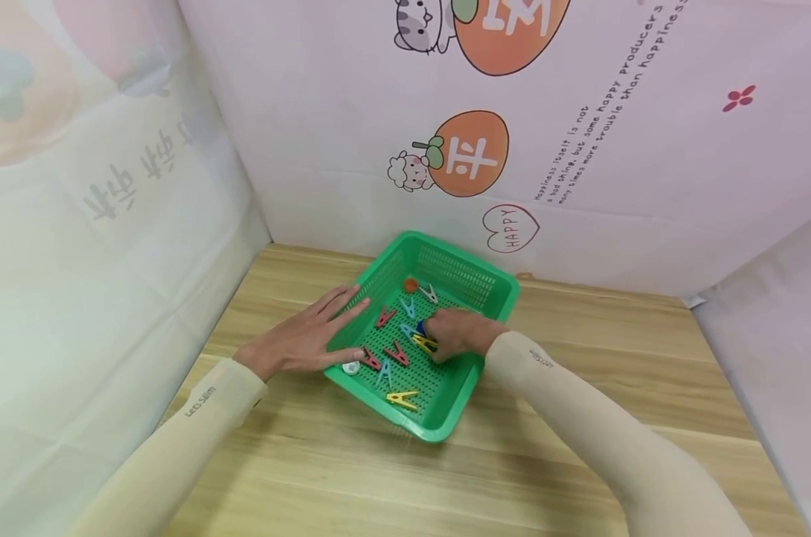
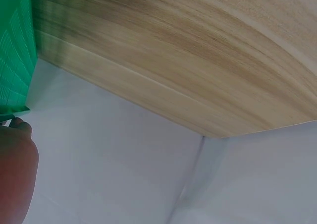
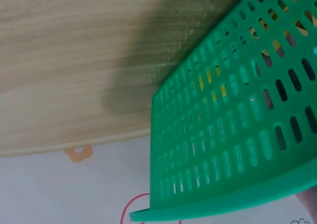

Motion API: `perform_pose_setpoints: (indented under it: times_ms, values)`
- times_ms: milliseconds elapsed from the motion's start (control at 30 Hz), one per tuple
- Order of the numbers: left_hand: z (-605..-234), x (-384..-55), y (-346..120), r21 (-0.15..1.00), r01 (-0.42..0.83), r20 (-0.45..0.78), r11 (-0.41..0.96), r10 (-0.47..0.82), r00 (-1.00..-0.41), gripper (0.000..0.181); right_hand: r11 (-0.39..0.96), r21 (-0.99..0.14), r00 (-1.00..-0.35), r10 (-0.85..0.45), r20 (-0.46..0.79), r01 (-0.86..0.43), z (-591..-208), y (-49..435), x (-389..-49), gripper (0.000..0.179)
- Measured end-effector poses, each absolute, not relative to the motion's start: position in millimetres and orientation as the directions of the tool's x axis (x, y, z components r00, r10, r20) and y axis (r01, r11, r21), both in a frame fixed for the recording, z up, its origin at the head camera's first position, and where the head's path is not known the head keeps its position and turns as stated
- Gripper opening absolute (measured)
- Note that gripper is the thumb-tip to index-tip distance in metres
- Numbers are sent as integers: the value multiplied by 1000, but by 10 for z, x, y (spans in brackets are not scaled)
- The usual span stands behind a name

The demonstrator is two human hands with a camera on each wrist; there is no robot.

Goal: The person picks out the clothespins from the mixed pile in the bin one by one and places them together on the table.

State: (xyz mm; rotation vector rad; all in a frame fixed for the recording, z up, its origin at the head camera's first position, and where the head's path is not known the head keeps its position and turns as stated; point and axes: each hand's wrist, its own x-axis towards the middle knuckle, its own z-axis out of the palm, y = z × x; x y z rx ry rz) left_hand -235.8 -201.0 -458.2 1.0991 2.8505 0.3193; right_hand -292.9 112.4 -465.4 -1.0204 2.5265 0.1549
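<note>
A green plastic basket [image 1: 462, 257] with slotted walls stands on the wooden table, holding several small clothespins. My left hand [image 1: 305, 335] rests on its left rim, fingers spread and fairly straight, thumb over the inside by a red clothespin [image 1: 370, 359]. My right hand [image 1: 455, 333] reaches inside, fingers bent downward beside a yellow clothespin [image 1: 424, 343] and a small dark blue thing [image 1: 421, 328]. Its fingertips are partly hidden, so a grip cannot be made out. In the right wrist view the basket's wall [image 3: 218, 135] hides nearly all of that hand.
Also in the basket lie another yellow clothespin [image 1: 402, 400], a light blue one [image 1: 384, 373], a grey one [image 1: 428, 294], an orange round thing [image 1: 411, 286] and a white round piece [image 1: 350, 367]. Printed cloth walls [image 1: 325, 112] border the wooden table [image 1: 352, 485] behind and at both sides.
</note>
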Motion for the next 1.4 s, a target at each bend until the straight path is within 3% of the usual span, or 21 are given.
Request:
perform_pose_setpoints:
  times_ms: [400,900,1400]
  values:
    - [-4592,-2356,-1963,229,652,9,723,668,-744,89,752,-125,-668,-638,-382,-647,-4505,1256,-2944,19]
    - [-4605,-2319,-1999,230,649,39,725,659,-751,89,722,-142,-694,-691,-202,-677,-4013,1553,-2913,27]
    - [-4567,-2254,-1919,169,644,15,746,651,-759,85,790,-187,-794,-604,-72,-584,-3757,2114,-2860,30]
